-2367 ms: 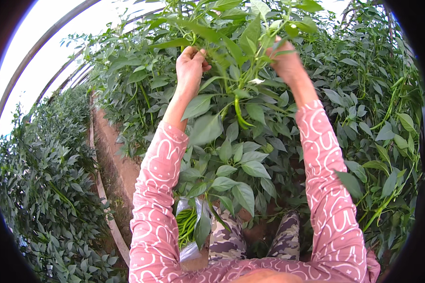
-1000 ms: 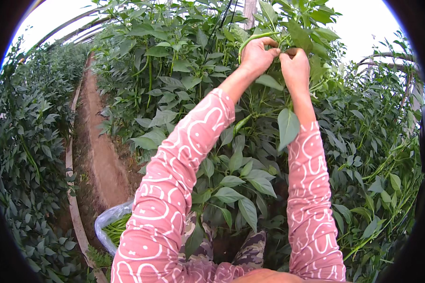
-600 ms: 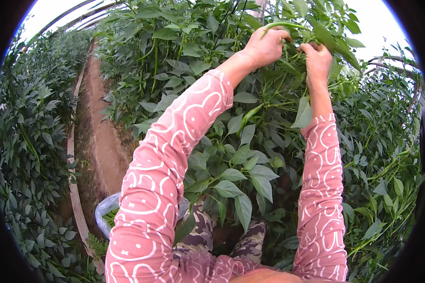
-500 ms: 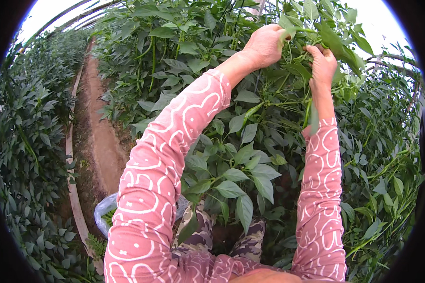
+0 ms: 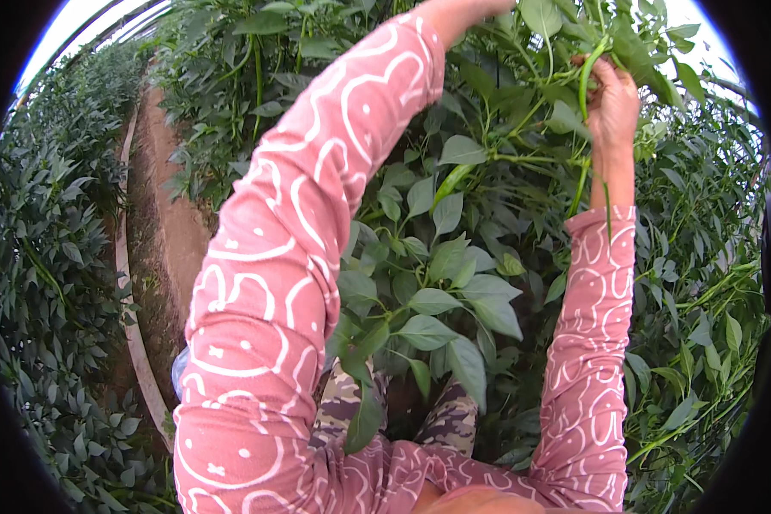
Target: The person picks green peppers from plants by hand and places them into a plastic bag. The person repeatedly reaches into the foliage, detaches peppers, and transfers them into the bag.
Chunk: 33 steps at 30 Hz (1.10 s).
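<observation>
My right hand [image 5: 615,98] is raised among the upper leaves of a tall pepper plant [image 5: 497,111], its fingers curled closed round a leafy branch. A long green chilli pepper [image 5: 585,81] hangs right by its fingertips. Another slim green pepper [image 5: 579,187] dangles beside the right wrist. My left hand [image 5: 480,7] reaches up to the top edge, where only the wrist and the back of it show; its fingers are out of sight. Between my forearms, lower down, a pale green pepper [image 5: 452,182] hangs among leaves.
A bare soil path [image 5: 170,163] runs away on the left, edged by a pale strip [image 5: 125,257]. Dense pepper rows [image 5: 51,223] stand beyond it and on the right [image 5: 694,283]. Part of a clear plastic bag [image 5: 179,370] shows behind my left sleeve.
My left hand has moved up to the top edge, away from the right hand. My right hand has shifted slightly right, and a green pepper now shows at its fingertips.
</observation>
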Each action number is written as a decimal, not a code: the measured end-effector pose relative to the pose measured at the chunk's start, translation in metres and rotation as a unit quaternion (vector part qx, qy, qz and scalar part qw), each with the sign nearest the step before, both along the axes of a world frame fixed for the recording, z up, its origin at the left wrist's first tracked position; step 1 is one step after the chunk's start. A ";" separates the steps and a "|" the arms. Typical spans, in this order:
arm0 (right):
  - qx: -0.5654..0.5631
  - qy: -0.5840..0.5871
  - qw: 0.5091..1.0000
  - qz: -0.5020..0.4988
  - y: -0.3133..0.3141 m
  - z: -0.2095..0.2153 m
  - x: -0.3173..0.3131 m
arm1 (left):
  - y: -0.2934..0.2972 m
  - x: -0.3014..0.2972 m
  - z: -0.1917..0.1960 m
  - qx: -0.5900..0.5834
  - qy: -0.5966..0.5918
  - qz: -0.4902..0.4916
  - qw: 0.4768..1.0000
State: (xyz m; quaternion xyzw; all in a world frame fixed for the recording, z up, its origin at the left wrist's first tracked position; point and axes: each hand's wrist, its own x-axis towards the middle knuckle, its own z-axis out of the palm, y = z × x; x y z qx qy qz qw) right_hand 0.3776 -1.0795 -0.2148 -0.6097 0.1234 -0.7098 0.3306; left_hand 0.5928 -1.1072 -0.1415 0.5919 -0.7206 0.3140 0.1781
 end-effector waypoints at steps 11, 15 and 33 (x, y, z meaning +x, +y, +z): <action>0.022 -0.033 0.998 0.042 -0.005 0.001 -0.002 | -0.003 0.027 -0.021 0.133 0.583 -0.356 0.718; 0.035 -0.009 0.999 0.029 -0.008 0.007 0.008 | 0.001 0.014 -0.023 0.282 0.628 -0.500 0.525; 0.031 0.279 0.869 -0.406 -0.088 0.052 0.092 | 0.072 0.011 -0.021 0.246 0.648 -0.500 0.519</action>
